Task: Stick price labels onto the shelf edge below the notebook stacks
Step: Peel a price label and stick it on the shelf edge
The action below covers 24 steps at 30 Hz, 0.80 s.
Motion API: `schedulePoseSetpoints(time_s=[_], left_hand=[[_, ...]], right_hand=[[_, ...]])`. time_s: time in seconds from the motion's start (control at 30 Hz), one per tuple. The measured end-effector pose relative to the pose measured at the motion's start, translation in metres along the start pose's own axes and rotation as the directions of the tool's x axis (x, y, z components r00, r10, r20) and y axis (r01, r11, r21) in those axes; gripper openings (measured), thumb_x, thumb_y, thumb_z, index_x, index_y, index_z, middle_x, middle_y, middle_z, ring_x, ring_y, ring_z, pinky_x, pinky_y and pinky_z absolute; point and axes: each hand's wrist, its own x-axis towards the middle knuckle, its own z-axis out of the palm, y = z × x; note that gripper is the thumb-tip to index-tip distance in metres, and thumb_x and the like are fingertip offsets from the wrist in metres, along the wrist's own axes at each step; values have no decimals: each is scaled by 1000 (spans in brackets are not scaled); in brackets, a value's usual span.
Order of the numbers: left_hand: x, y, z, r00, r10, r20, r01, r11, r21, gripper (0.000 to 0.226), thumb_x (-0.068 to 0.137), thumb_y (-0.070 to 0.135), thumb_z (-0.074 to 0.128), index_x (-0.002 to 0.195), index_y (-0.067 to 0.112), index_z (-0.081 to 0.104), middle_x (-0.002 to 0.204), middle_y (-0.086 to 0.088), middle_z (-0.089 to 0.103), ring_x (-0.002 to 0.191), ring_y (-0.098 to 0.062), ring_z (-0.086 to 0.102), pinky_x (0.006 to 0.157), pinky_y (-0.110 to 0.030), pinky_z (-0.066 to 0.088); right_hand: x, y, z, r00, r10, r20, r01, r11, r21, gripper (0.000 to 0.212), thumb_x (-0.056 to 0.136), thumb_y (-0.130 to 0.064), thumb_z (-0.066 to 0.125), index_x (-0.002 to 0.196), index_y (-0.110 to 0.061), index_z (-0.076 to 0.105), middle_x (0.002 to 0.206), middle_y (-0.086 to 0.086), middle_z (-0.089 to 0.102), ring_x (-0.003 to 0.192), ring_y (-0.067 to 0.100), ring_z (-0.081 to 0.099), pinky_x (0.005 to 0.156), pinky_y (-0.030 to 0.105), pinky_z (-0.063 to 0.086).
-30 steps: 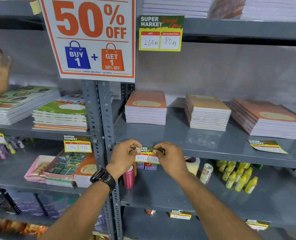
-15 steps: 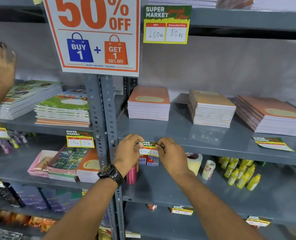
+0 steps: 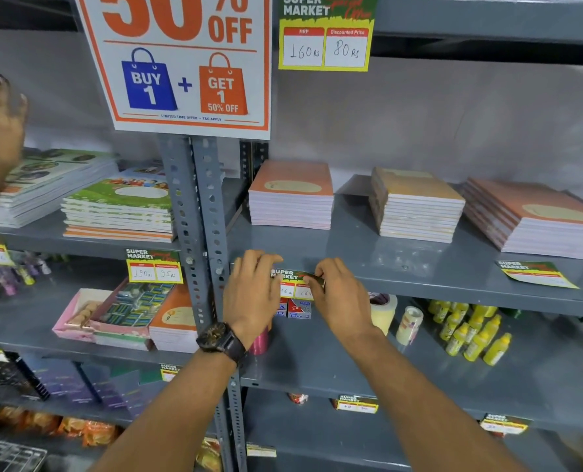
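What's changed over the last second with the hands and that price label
Little changed. Both hands, left hand and right hand, still pinch the price label against the shelf edge; the fingers closed in slightly over it. The loose label and notebook stacks stayed put.

Shelf edge [image 3: 453,284]: grey painted metal, smooth, slight sheen. Price label [image 3: 292,282]: printed glossy paper. Notebook stacks [image 3: 292,195]: matt paper covers. Upright [image 3: 198,216]: perforated metal.

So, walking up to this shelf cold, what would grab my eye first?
Probably the big orange 50% OFF sign hanging top centre on the upright. Below it, the left hand and right hand press a green-and-yellow price label against the shelf edge, beneath the leftmost orange notebook stack.
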Motion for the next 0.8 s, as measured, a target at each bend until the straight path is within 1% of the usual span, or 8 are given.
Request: schedulePoseSetpoints(time_s=[0.1, 0.17, 0.2, 0.27, 0.33, 0.4, 0.53, 0.8], left_hand=[[-22, 8, 13, 968, 250, -5, -246, 958, 144, 40, 91, 26, 48, 131, 22, 47, 135, 0, 50, 120, -23, 46, 97, -39, 39], [-34, 10, 28, 944, 317, 88, -328, 925, 191, 55, 93, 23, 42, 145, 13, 30, 153, -6, 34, 142, -25, 28, 114, -44, 25], [-38, 10, 35, 934, 330, 138, -354, 910, 215, 62, 92, 22, 40, 149, 10, 20, 158, -9, 23, 147, -27, 16, 118, -47, 18], [-41, 9, 45, 912, 351, 214, -398, 883, 249, 69, 91, 21, 39, 151, 6, 8, 161, -13, 7, 149, -29, 2, 119, -51, 9], [-42, 8, 51, 902, 346, 259, -412, 870, 272, 71, 91, 22, 41, 151, 4, 6, 161, -15, 1, 148, -31, 0, 120, -53, 7], [-40, 7, 56, 906, 320, 279, -399, 866, 301, 72, 93, 28, 43, 150, 3, 7, 160, -16, 1, 148, -32, 0, 120, -53, 7], [-40, 8, 65, 917, 272, 293, -367, 863, 347, 79, 95, 46, 40, 150, 2, 3, 158, -18, 2, 147, -32, -1, 119, -53, 9], [-35, 0, 79, 914, 275, 299, -374, 856, 356, 91, 89, 60, 44, 148, 3, 5, 156, -14, 8, 146, -33, 8, 119, -51, 5]], right_hand=[[-2, 6, -2, 1000, 7, -3, -7, 996, 89, 19, 90, -33, 64, 98, -20, 52, 97, -2, 54, 77, 21, 58, 63, 30, 40], [-5, 11, -4, 1000, -28, -12, 29, 995, 97, 19, 89, -31, 65, 99, -20, 54, 98, -2, 54, 82, 21, 58, 65, 32, 44], [-7, 14, -5, 999, -49, -24, 50, 995, 84, 17, 89, -29, 65, 99, -19, 55, 97, -2, 54, 84, 21, 58, 66, 33, 46], [-10, 21, -8, 997, -63, -45, 67, 995, 76, 15, 89, -26, 65, 99, -20, 56, 98, -2, 55, 88, 20, 58, 68, 33, 49], [-12, 27, -12, 998, -52, -44, 56, 993, 100, 14, 90, -27, 63, 101, -22, 56, 99, -4, 55, 88, 18, 59, 69, 31, 49], [-13, 32, -14, 998, -41, -41, 46, 992, 118, 15, 90, -30, 63, 102, -23, 57, 100, -6, 55, 86, 15, 59, 67, 27, 45], [-14, 37, -17, 999, -23, -37, 28, 991, 130, 18, 90, -36, 62, 104, -26, 56, 96, -15, 50, 76, 6, 53, 58, 9, 29], [-13, 47, -18, 999, -35, -35, 40, 986, 159, 16, 91, -37, 60, 104, -29, 55, 93, -21, 44, 69, 0, 50, 59, 6, 32]])
